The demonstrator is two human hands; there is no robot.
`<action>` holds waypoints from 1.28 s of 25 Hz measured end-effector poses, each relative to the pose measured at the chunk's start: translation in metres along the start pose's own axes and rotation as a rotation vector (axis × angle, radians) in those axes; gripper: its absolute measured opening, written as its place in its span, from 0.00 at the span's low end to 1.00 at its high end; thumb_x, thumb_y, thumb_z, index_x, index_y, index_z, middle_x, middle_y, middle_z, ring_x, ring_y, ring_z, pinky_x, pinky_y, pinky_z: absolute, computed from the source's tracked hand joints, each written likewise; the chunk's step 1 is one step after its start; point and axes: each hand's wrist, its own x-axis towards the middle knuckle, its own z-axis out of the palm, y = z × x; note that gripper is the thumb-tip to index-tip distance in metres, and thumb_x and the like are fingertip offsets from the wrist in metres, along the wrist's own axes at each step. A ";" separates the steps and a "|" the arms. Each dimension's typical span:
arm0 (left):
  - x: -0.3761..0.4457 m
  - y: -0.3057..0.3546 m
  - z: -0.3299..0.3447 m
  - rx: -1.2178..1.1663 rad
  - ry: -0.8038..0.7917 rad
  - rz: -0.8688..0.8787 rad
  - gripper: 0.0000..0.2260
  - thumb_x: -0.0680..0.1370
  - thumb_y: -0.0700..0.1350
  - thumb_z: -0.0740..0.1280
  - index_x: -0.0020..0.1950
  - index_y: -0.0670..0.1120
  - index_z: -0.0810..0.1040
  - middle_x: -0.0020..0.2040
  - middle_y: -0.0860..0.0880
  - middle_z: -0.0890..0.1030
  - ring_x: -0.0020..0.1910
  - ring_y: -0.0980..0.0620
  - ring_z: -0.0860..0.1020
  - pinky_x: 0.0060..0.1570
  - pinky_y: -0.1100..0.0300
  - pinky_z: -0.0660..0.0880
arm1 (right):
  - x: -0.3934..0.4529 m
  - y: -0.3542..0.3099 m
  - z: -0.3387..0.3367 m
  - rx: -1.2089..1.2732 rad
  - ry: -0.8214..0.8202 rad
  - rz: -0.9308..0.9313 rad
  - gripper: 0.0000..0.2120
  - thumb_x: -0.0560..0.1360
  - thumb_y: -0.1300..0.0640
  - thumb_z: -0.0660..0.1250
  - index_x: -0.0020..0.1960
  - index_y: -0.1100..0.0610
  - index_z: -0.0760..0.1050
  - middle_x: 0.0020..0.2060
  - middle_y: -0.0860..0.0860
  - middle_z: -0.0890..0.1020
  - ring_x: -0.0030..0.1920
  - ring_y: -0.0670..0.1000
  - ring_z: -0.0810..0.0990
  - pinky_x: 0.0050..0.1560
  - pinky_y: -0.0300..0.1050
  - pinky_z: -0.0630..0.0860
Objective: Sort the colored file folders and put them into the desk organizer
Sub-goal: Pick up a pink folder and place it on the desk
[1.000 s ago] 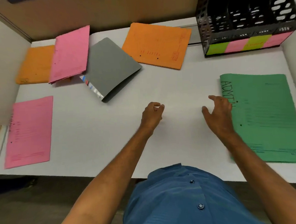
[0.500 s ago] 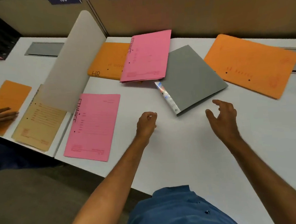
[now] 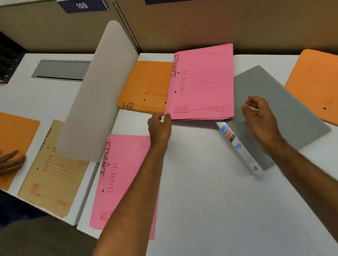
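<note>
Nearest you on the white table (image 3: pixel 219 213), a pink folder (image 3: pixel 125 178) lies flat, partly hidden under your left forearm. Its long axis runs away from you, and the word FINANCE runs along its left edge.

Your left hand (image 3: pixel 159 126) is at the near left corner of a second pink folder (image 3: pixel 201 82), its fingers curled and pinching that corner. Your right hand (image 3: pixel 259 118) hovers over a gray binder (image 3: pixel 282 113), fingers loosely curled, half spread, gripping nothing that shows. The binder lies flat, and its white spine (image 3: pixel 238 147) faces you and slants from near right to far left.

The second pink folder also points away from you, FINANCE along its left edge. It overlaps an orange folder (image 3: pixel 143 85) marked HR on its left and the gray binder on its right. Another orange folder (image 3: pixel 320 91) lies at the far right, well apart from these, its long axis slanting toward the right.

A gray divider panel (image 3: pixel 99 96) stands upright at the table's left edge.
</note>
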 end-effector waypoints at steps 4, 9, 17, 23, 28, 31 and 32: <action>0.054 0.017 0.015 0.066 -0.021 0.008 0.18 0.81 0.49 0.65 0.68 0.43 0.77 0.62 0.45 0.79 0.59 0.46 0.78 0.50 0.58 0.73 | 0.031 0.000 0.021 0.053 -0.008 0.090 0.22 0.80 0.50 0.66 0.73 0.50 0.67 0.64 0.48 0.76 0.64 0.52 0.79 0.64 0.56 0.78; 0.080 0.020 0.029 -0.007 -0.071 -0.023 0.15 0.82 0.49 0.64 0.67 0.45 0.76 0.56 0.50 0.78 0.54 0.49 0.77 0.40 0.61 0.71 | 0.049 0.001 0.038 0.036 -0.023 0.151 0.21 0.83 0.54 0.62 0.76 0.53 0.66 0.60 0.49 0.79 0.58 0.50 0.81 0.49 0.39 0.80; 0.067 0.025 0.030 -0.250 -0.210 -0.002 0.11 0.83 0.43 0.66 0.65 0.44 0.79 0.56 0.46 0.84 0.48 0.51 0.82 0.42 0.62 0.81 | 0.049 -0.004 0.035 0.055 -0.046 0.128 0.19 0.82 0.62 0.63 0.71 0.49 0.72 0.55 0.50 0.83 0.57 0.54 0.83 0.52 0.57 0.85; 0.016 0.020 0.012 -0.350 -0.261 -0.014 0.14 0.83 0.45 0.67 0.67 0.43 0.77 0.59 0.46 0.85 0.54 0.48 0.84 0.44 0.59 0.82 | -0.001 -0.004 0.000 0.014 -0.006 0.046 0.23 0.82 0.63 0.63 0.75 0.50 0.68 0.55 0.52 0.80 0.55 0.49 0.82 0.46 0.40 0.81; -0.057 0.012 0.002 -0.412 -0.353 -0.020 0.13 0.82 0.45 0.67 0.66 0.43 0.78 0.57 0.47 0.86 0.51 0.49 0.84 0.42 0.58 0.80 | -0.072 0.012 -0.054 0.011 0.028 0.011 0.23 0.81 0.64 0.63 0.73 0.49 0.68 0.54 0.47 0.79 0.51 0.48 0.81 0.44 0.42 0.80; -0.109 0.007 0.009 -0.459 -0.399 -0.009 0.13 0.82 0.45 0.66 0.66 0.44 0.78 0.57 0.47 0.86 0.52 0.48 0.85 0.47 0.53 0.82 | -0.123 0.030 -0.090 0.016 0.044 0.016 0.23 0.79 0.65 0.63 0.71 0.49 0.68 0.53 0.46 0.79 0.50 0.48 0.80 0.43 0.41 0.79; -0.128 0.005 0.013 -0.487 -0.415 -0.011 0.13 0.83 0.44 0.66 0.66 0.44 0.78 0.57 0.47 0.86 0.52 0.48 0.86 0.48 0.52 0.83 | -0.140 0.039 -0.102 0.025 0.060 0.032 0.22 0.79 0.66 0.63 0.70 0.50 0.69 0.54 0.47 0.79 0.50 0.47 0.80 0.42 0.41 0.78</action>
